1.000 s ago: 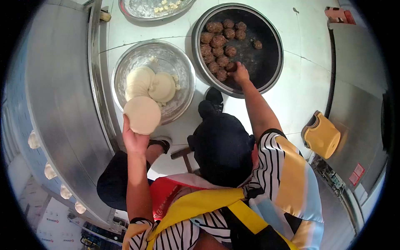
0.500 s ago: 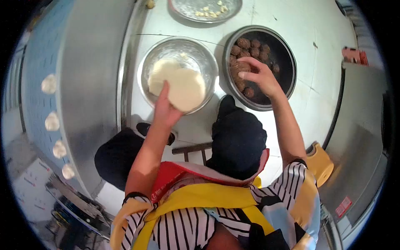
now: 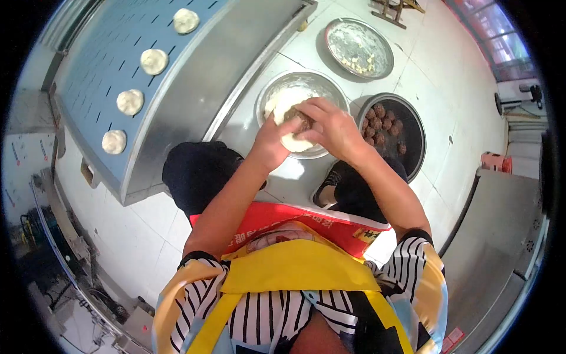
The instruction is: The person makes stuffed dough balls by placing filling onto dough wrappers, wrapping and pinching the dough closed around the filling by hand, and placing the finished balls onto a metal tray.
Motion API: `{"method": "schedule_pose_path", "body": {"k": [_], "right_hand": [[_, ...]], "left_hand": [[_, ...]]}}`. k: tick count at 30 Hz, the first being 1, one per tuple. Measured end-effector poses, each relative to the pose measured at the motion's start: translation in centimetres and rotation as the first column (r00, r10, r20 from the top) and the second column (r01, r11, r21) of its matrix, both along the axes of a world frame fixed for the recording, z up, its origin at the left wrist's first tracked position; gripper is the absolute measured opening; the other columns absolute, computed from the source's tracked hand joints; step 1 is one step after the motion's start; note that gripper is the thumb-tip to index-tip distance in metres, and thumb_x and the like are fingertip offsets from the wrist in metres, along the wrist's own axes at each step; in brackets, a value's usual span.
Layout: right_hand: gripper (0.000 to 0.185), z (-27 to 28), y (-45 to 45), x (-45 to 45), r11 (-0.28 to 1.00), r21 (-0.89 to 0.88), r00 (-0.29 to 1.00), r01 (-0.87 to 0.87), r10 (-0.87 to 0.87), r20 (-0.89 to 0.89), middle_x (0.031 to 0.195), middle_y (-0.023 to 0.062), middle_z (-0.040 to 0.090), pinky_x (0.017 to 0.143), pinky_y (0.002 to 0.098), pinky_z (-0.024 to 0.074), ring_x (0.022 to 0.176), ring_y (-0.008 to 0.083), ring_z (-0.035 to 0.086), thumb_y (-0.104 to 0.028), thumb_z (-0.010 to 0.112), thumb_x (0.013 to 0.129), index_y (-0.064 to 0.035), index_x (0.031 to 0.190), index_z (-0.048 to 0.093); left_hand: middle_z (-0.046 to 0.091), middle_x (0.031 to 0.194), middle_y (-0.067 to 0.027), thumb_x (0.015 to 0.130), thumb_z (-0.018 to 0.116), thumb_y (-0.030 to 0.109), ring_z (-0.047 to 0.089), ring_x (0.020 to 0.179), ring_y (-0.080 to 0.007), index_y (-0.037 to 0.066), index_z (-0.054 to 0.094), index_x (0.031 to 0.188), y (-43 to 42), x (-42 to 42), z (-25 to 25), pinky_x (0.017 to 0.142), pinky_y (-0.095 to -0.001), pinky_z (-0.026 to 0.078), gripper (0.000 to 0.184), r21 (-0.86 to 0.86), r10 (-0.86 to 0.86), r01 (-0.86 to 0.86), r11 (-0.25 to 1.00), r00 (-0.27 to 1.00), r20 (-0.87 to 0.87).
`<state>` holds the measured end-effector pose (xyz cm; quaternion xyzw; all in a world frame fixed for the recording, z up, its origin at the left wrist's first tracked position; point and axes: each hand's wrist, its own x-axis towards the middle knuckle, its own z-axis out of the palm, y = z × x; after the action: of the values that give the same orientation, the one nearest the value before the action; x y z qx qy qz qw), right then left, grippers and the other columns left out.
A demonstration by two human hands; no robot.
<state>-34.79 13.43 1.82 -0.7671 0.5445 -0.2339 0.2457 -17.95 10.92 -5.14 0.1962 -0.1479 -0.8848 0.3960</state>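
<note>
Head view: right hand [image 3: 337, 131] had left the black basin [image 3: 413, 141], where it was half a second earlier, and was now over the dough round [image 3: 295, 143] in the left hand [image 3: 271, 144]. Dough was bare then; now a brown meatball [image 3: 305, 124] sat on it. Left hand half-closed, cupped, holding the round from its left side, thumb near the meat. Right hand half-curled, fingers and thumb bent around the meatball. Both hands above the near part of the steel bowl [image 3: 325, 85]. Camera had swung too, so the blue slotted surface [image 3: 118, 47] took up much more of the upper left.

Counts: two hands, one dough round held, one meatball on it. One bowl, one basin right of it, one steel tray [image 3: 359, 41] beyond both, with dough scraps [image 3: 356, 64] along its near side. Four shaped dough pieces [image 3: 154, 61] in a spaced row on the blue surface. Meatballs in the basin [image 3: 379, 137]: roughly a dozen, though they overlapped and were small, so that number was approximate.
</note>
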Motion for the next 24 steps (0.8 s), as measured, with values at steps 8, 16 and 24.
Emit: {"method": "schedule_pose_path", "body": {"k": [8,16,24], "right_hand": [[0.017,-2.0,-1.6,-1.2,0.733,0.679,0.707,-0.028,-0.466,0.532,0.065,0.0017,0.056,0.050,0.0235,0.0402,0.054,0.0085,0.048,-0.013,0.066,0.085,0.0026,0.093,0.066],[0.010,-2.0,-1.7,0.6,0.774,0.623,0.619,-0.116,-0.434,0.655,0.070,0.0015,0.057,0.051,0.0230,0.0422,0.055,0.0086,0.051,-0.010,0.064,0.086,-0.0007,0.087,0.060],[0.010,-2.3,-0.8,0.9,0.870,0.494,0.788,0.005,-0.307,0.533,0.079,0.0047,0.059,0.052,0.0239,0.0462,0.057,0.0088,0.054,-0.007,0.064,0.086,0.0001,0.090,0.058]], "left_hand": [[0.057,0.115,-0.0114,0.082,0.063,0.006,0.059,0.103,-0.0234,0.002,0.045,0.127,2.2,3.8,2.7,0.089,-0.0386,0.050,0.049,0.043,0.001,-0.005,0.999,0.994,0.113],[0.058,0.113,-0.0096,0.081,0.065,0.010,0.060,0.102,-0.0200,0.001,0.046,0.127,2.5,3.8,4.2,0.087,-0.0338,0.050,0.051,-0.036,0.046,-0.036,0.999,0.943,0.330],[0.058,0.112,-0.0094,0.083,0.066,0.015,0.059,0.100,-0.0166,0.000,0.047,0.127,2.3,3.4,3.3,0.086,-0.0304,0.049,0.050,-0.149,0.041,0.036,0.988,0.877,0.478]]}}
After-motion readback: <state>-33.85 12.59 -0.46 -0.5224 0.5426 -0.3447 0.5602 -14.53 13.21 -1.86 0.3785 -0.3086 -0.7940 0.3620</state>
